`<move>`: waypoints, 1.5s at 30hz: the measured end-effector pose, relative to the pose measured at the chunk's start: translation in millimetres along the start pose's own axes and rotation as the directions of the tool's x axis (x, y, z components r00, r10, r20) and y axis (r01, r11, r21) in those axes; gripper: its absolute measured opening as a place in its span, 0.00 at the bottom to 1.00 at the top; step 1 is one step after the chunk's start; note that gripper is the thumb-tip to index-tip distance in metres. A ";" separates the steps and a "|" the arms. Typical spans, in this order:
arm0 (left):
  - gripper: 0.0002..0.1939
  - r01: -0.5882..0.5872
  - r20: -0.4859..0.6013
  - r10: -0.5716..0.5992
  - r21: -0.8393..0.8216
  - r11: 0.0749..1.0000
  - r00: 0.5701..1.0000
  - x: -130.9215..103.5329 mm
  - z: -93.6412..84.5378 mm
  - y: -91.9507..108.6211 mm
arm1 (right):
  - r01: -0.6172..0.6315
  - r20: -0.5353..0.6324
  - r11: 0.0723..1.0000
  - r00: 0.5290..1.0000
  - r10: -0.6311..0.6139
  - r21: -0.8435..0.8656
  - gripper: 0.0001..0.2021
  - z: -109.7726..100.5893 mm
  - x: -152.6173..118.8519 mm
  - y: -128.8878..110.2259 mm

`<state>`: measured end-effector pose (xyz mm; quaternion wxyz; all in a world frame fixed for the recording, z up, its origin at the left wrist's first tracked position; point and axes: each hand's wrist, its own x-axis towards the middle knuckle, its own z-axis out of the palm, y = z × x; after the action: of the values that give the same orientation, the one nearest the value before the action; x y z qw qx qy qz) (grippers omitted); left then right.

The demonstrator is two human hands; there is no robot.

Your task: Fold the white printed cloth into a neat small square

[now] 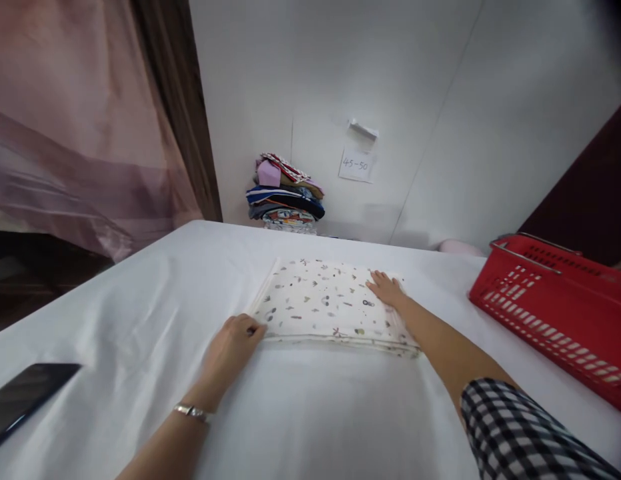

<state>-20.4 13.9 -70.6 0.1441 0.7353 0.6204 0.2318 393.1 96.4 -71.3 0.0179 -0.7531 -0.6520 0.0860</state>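
In the middle of the white-covered table, the cloth is laid flat and folded in layers, its pale surface printed with small scattered motifs. Its near left corner is touched by the left hand, whose fingers are curled in; whether the edge is pinched between them cannot be told. On the far right part of the cloth, the right hand is laid palm down, opened out with fingers spread, and nothing is grasped by it. A metal bracelet is worn on the left wrist, and the right upper arm is covered by a checked sleeve.

At the near left, a dark, flat device is partly cut off by the view's edge. On the right, well apart from the cloth, a red basket is seen. Beyond the table's far edge, folded fabrics are piled by the wall, where a paper marked "45-50" is fixed. At the far left, a sheer pink curtain is hung.
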 end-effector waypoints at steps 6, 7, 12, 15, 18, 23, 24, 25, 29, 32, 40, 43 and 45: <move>0.15 0.037 0.013 -0.037 -0.023 0.999 0.999 -1.2 -1.9 -0.6 | -0.027 -0.037 0.994 0.999 0.031 0.104 0.28 -0.9 3.6 15.1; 0.15 0.034 0.011 -0.033 -0.027 0.999 0.999 -1.5 -1.6 -1.3 | -0.049 -0.066 0.990 0.996 0.058 0.132 0.28 -2.7 1.6 19.8; 0.15 0.028 -0.006 -0.029 -0.050 0.998 1.000 -1.5 0.5 -3.0 | -0.253 -0.138 0.905 0.939 0.314 0.341 0.28 -5.4 -26.6 60.9; 0.14 0.012 -0.012 -0.013 -0.046 0.999 1.000 -1.6 0.8 -1.7 | -0.307 -0.107 0.825 0.910 0.400 0.474 0.30 0.5 -48.6 80.9; 0.14 -0.002 -0.013 0.002 -0.029 1.000 1.000 -2.0 0.2 -0.2 | -0.327 -0.064 0.751 0.896 0.440 0.574 0.33 6.7 -68.0 88.7; 0.15 -0.036 -0.009 0.036 -0.036 0.999 0.999 -2.9 -1.0 0.6 | -0.391 0.085 0.632 0.885 0.458 0.669 0.32 4.6 -93.1 89.7; 0.15 -0.039 -0.011 0.039 -0.038 0.999 0.999 -3.1 -1.0 0.5 | -0.413 0.136 0.604 0.883 0.450 0.682 0.30 2.5 -97.1 89.2; 0.15 -0.041 -0.013 0.041 -0.038 0.998 0.999 -3.3 -0.9 0.1 | -0.435 0.189 0.576 0.879 0.437 0.692 0.28 0.3 -100.8 88.6; 0.16 -0.064 -0.028 0.063 -0.036 0.997 0.998 -4.3 0.3 -1.8 | -0.484 0.346 0.469 0.869 0.353 0.739 0.18 -8.3 -111.9 85.3; 0.15 -0.076 -0.043 0.074 -0.034 0.997 0.996 -5.2 1.4 -2.9 | -0.472 0.387 0.393 0.879 0.277 0.789 0.15 -11.8 -118.0 85.0; 0.17 -0.202 -0.082 0.205 0.043 0.978 0.975 -6.3 -0.8 -3.8 | -0.436 0.433 0.040 0.899 0.060 0.899 0.12 -0.3 -129.0 88.0; 0.16 -0.269 -0.082 0.281 0.136 0.954 0.956 -7.4 -2.6 7.5 | -0.385 0.382 0.017 0.921 0.077 0.923 0.13 1.7 -134.7 84.3; 0.14 -0.363 -0.063 0.377 0.169 0.917 0.924 -8.7 -0.5 24.1 | -0.377 0.375 0.011 0.923 0.083 0.926 0.14 -0.7 -139.3 80.0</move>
<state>-1.3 0.8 -59.5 0.0111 0.8365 0.4922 0.2406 452.7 -52.8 -66.9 0.4432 -0.6148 -0.2781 0.5901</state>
